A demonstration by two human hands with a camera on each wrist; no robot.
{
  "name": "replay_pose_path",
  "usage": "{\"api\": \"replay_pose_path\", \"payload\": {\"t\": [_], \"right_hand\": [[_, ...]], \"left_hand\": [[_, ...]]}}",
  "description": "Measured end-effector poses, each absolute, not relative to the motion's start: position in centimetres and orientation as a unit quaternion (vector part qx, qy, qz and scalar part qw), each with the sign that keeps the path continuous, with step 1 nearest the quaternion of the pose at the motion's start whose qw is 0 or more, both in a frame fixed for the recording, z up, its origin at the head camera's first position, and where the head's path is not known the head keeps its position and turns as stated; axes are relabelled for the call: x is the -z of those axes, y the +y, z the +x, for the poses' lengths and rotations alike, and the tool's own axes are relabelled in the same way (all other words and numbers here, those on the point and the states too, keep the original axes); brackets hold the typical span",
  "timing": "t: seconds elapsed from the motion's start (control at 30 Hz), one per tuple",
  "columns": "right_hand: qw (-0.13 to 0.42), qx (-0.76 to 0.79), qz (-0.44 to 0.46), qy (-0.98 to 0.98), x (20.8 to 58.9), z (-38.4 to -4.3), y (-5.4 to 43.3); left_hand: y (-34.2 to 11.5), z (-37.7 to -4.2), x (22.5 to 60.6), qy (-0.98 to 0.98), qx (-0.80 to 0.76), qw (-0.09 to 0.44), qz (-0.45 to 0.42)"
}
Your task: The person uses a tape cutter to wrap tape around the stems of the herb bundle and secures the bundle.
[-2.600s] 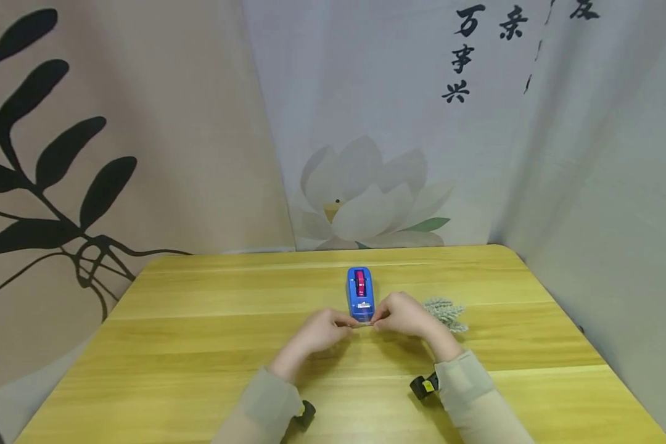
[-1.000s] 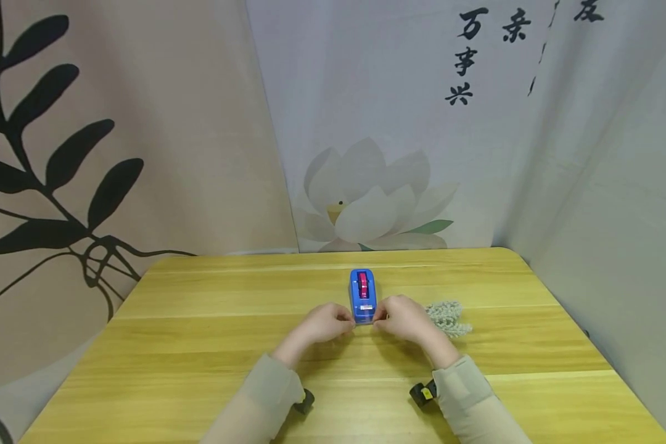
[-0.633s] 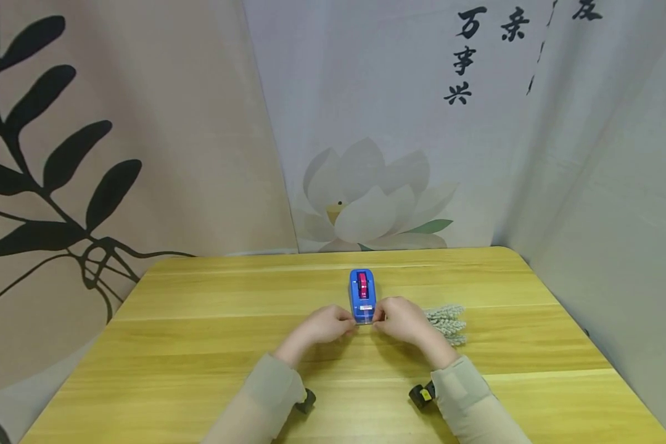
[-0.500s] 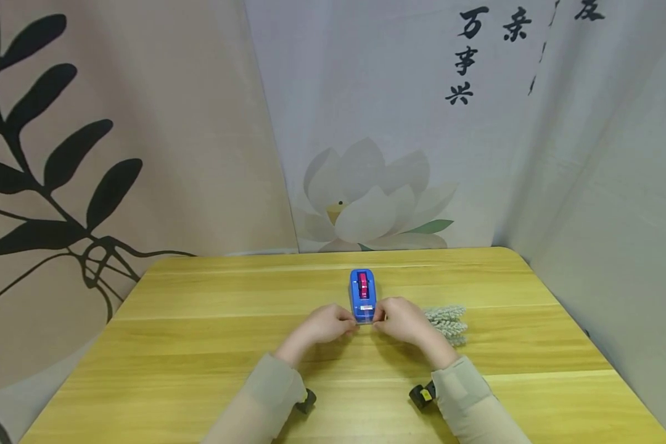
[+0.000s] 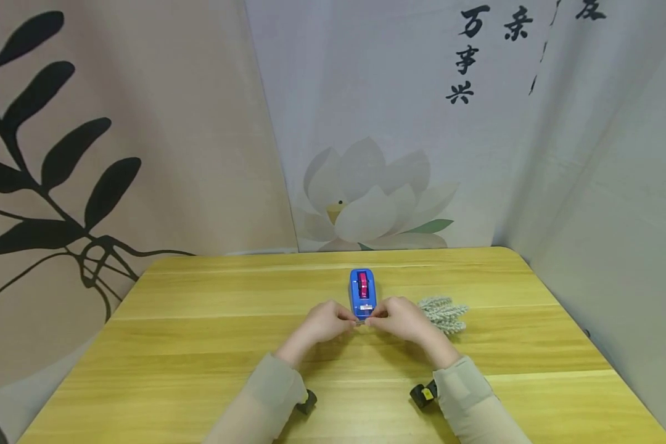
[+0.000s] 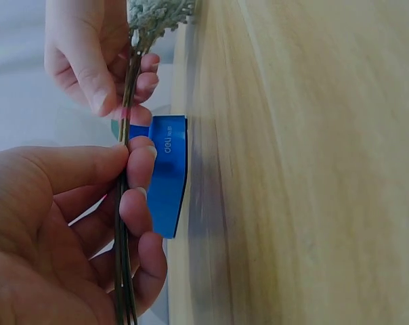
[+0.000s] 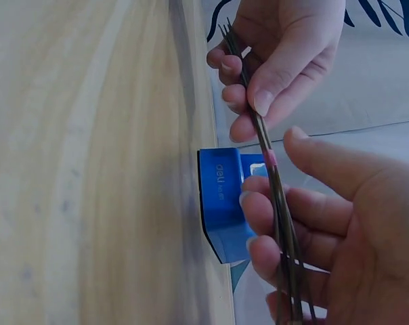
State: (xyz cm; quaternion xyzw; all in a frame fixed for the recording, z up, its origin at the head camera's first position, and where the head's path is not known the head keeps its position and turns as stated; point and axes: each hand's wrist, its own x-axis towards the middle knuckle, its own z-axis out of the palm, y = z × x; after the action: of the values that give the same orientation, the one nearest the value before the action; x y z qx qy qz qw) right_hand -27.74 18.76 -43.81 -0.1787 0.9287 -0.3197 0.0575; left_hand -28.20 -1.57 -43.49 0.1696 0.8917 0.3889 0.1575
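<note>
My left hand [image 5: 324,322] pinches the thin brown stems of a bunch of dried flowers [image 5: 443,313] between thumb and fingers. On the flower-head side, my right hand [image 5: 402,316] has its fingers curled under the same stems [image 7: 280,210], its thumb raised off them in the right wrist view. A narrow pink band [image 7: 271,158] circles the stems between the two hands. Pale green heads [image 6: 154,17] stick out past the right hand. Just beyond the fingertips stands a blue tape dispenser [image 5: 354,300] with a pink roll [image 5: 362,285].
The wooden table [image 5: 211,345] extends around both hands. Behind it hangs a printed cloth [image 5: 377,92], and another pale cloth hangs to the right. Dark wrist cameras [image 5: 423,393] sit under both sleeves.
My right fingertips have shifted slightly left, closer to the left hand. The flower heads lie at a changed angle, as if the bunch has turned. The dispenser stays in place.
</note>
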Motion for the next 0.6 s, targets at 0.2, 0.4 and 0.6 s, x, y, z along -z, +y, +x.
{"api": "replay_pose_path", "payload": {"t": [0.2,0.4,0.6], "right_hand": [[0.054,0.332,-0.168,0.927,43.87,-27.73,18.6],[0.033,0.329,-0.162,0.93,44.23,-27.87,18.42],[0.029,0.334,-0.156,0.929,44.55,-27.95,18.44]], "left_hand": [[-1.53,-28.1,43.51,0.894,-0.39,0.146,0.164],[-1.51,-28.1,43.64,0.892,-0.398,0.139,0.161],[-1.49,-28.18,44.01,0.886,-0.409,0.149,0.161]]}}
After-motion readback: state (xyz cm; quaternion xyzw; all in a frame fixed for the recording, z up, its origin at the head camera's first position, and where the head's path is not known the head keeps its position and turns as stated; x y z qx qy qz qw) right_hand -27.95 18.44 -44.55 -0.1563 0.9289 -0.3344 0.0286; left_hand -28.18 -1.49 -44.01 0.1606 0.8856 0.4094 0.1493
